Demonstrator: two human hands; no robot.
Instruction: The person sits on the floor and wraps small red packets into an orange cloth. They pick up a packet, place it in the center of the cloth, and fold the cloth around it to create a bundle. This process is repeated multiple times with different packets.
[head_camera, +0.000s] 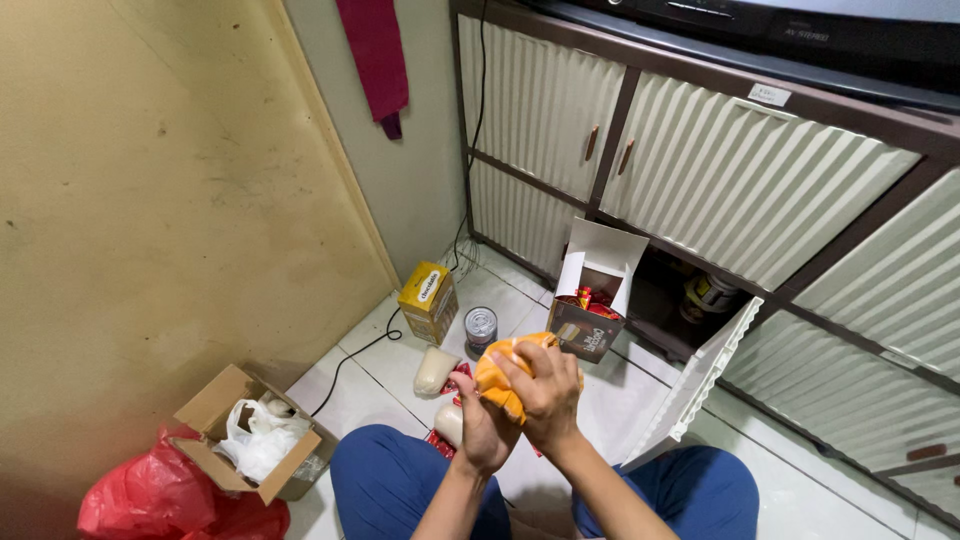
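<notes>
over white floor tiles (820, 490), both hands (520, 405) grip an orange pouch (503, 380), tilted up-right.

An orange pouch (510, 375) sits in both hands, a yellow carton (428, 300) and open brown box (592, 300) on the floor beyond.

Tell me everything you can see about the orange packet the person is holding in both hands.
The orange packet looks like a soft, crinkled plastic pouch, orange-yellow, bulging as if filled. It is held above the white tiled floor, in front of the person's knees. The left hand clasps it from below and the right hand wraps over its top and near side, hiding much of it. Its far end pokes out toward the tin can and the open brown carton. Whether it is sealed cannot be told.
</notes>
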